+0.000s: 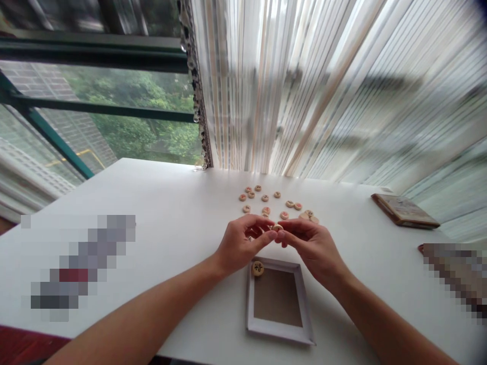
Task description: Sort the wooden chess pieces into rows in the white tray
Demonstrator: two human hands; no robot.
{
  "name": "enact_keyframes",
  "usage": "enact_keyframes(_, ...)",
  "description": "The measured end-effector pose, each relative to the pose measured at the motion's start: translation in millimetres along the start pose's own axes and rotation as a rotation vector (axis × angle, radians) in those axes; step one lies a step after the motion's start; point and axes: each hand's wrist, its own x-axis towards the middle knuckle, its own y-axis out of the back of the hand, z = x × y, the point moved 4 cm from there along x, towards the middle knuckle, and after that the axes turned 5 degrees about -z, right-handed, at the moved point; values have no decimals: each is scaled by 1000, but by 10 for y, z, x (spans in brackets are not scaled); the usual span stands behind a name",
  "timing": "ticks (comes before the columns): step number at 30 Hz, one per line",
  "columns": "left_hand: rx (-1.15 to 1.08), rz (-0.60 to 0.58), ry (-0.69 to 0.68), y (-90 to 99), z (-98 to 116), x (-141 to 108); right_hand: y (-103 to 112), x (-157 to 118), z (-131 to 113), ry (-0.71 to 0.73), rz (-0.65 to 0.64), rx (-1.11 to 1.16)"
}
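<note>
White-rimmed tray point(279, 330) sat nearest the camera, marked disc point(257, 268) at its far left corner. Just beyond, I saw left hand point(245, 241) and right hand point(314, 246) both pinching a small wooden disc point(277, 227). Past them, loose discs point(265, 198), red or black characters, lay scattered on the white table point(182, 203); striped curtain point(262, 101), green-framed window point(144, 121) behind.

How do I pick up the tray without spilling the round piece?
Grip the tray by its long side walls, coming from left and right together. Those raised walls give fingers an edge; a level lift should keep the piece in its far-left corner.
</note>
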Motion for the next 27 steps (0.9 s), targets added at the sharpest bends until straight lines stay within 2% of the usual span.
enact_keyframes(2, 0, 21, -11, 16, 33, -24, -39, -36, 13, -20, -14, 23)
enact_keyframes(6, -80, -30, 32, 14, 47, -45, -82, -71, 12, -59, -27, 87)
enact_keyframes(13, -83, -2, 65, 16, 36, -48, -71, -119, 20, -100, -39, 136)
enact_keyframes(27, 64, 31, -57, 31, 98, -46, -94, -120, -98, 33, -57, 73)
